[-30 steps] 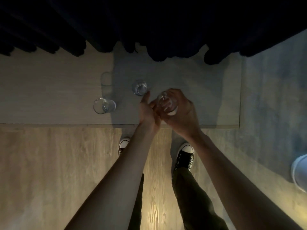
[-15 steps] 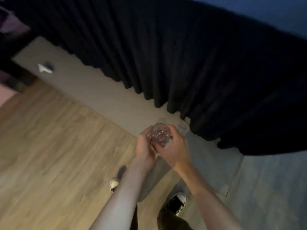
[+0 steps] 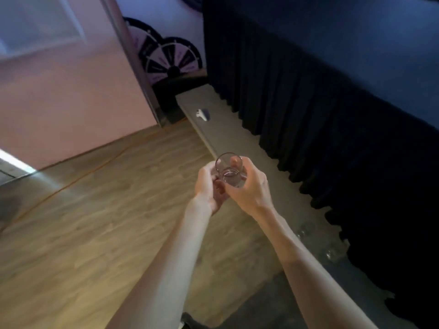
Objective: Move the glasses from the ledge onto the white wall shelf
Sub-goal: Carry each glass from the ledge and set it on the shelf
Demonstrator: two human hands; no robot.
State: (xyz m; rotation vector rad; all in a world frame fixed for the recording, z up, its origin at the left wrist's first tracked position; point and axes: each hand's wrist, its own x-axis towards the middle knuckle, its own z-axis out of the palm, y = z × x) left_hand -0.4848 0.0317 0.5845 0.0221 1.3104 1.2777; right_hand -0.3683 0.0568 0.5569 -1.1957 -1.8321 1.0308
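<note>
A clear drinking glass [image 3: 228, 170] is upright in front of me, above the wooden floor and just left of the ledge [image 3: 240, 138]. My right hand [image 3: 249, 189] wraps its right side, fingers on the rim. My left hand [image 3: 209, 186] cups its base from the left, fingers curled against it. Two more clear glasses [image 3: 306, 230] [image 3: 333, 254] stand on the ledge lower right, close to the curtain, faint in the dim light. No white wall shelf can be made out.
A dark pleated curtain [image 3: 308, 103] hangs along the ledge's far side. A small white object [image 3: 202, 114] lies on the ledge's far end. Two spinning prize wheels [image 3: 174, 59] lean beyond it. A pink wall [image 3: 71, 103] and wooden floor [image 3: 95, 222] fill the left.
Both hands lifted the glass off the ledge. My view swung up and left, from looking straight down at the ledge to looking along it toward the pink wall.
</note>
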